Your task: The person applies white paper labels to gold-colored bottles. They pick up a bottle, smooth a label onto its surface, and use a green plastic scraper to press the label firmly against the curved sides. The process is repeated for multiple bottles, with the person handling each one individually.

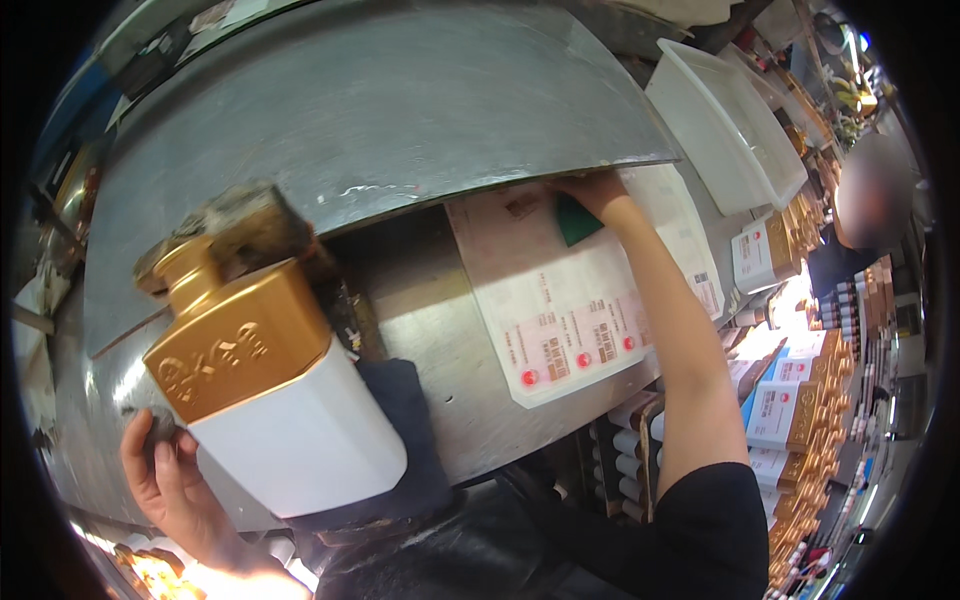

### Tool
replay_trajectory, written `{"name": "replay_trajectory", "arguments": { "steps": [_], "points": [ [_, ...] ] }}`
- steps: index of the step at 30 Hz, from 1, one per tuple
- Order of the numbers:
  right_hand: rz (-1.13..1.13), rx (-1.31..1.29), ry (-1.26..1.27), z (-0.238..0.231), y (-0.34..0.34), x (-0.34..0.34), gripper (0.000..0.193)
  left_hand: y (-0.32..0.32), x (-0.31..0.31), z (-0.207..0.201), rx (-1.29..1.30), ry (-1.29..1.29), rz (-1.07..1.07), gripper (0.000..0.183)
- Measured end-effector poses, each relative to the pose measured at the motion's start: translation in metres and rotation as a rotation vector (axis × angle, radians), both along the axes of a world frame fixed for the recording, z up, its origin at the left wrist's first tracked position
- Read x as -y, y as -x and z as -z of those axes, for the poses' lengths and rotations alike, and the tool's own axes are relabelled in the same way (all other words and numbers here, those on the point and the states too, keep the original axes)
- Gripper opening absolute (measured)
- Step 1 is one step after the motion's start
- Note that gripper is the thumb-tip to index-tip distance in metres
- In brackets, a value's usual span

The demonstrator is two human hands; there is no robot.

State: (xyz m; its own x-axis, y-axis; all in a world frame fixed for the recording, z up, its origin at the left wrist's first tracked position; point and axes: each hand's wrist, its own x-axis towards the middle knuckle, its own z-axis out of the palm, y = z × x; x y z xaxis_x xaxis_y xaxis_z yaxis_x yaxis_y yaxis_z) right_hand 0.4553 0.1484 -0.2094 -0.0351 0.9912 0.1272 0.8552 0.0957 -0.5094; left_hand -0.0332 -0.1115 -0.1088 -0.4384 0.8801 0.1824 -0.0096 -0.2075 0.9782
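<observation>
A large ceramic-looking bottle (pixel 300 430), gold at the neck and shoulder and white on the body, lies tilted on a dark cloth (pixel 405 400) in front of me. My left hand (pixel 178 490) is beside its shoulder, the fingers closed around a small dark grey lump (pixel 160 428). My right hand (pixel 597 192) reaches out to the far edge of a pale printed sheet (pixel 510 270) with red and brown designs. It grips a green triangular scraper (pixel 577 220), whose flat part rests against the sheet. The raised metal board partly hides the right fingertips.
A grey metal board (pixel 380 110) spans the far side, above the steel worktop (pixel 450 380). A rough stone-like block (pixel 245 225) rests behind the bottle's neck. At the right are a white plastic bin (pixel 725 130), rows of gold-and-white bottles (pixel 795 400) and another person (pixel 850 250).
</observation>
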Motion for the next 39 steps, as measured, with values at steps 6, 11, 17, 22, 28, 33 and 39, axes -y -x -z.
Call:
{"name": "replay_trajectory", "arguments": {
  "steps": [6,11,17,22,28,33,39],
  "points": [
    [0.017,-0.189,-0.175,-0.017,0.033,0.076,0.02,-0.03,-0.005,-0.021,-0.278,-0.21,0.098,0.03],
    [-0.011,-0.131,-0.173,-0.074,0.063,0.118,0.016,-0.027,0.003,-0.017,-0.448,-0.291,0.201,0.029],
    [-0.115,0.45,-0.124,-0.038,0.023,0.081,0.017,-0.01,0.014,-0.008,-0.376,-0.301,0.201,0.028],
    [-0.244,0.508,0.014,-0.027,0.034,0.093,0.015,-0.005,0.021,-0.002,-0.352,-0.183,0.105,0.027],
    [-0.31,0.471,-0.008,-0.056,0.023,0.107,0.021,0.006,0.02,0.004,-0.4,-0.072,-0.036,0.025],
    [-0.361,0.512,-0.104,-0.037,0.013,0.058,0.033,-0.002,0.015,-0.001,-0.376,-0.109,-0.029,0.025],
    [-0.296,0.647,0.257,-0.031,-0.001,-0.002,0.044,-0.007,0.018,-0.003,-0.37,-0.035,-0.087,0.023]
  ]
}}
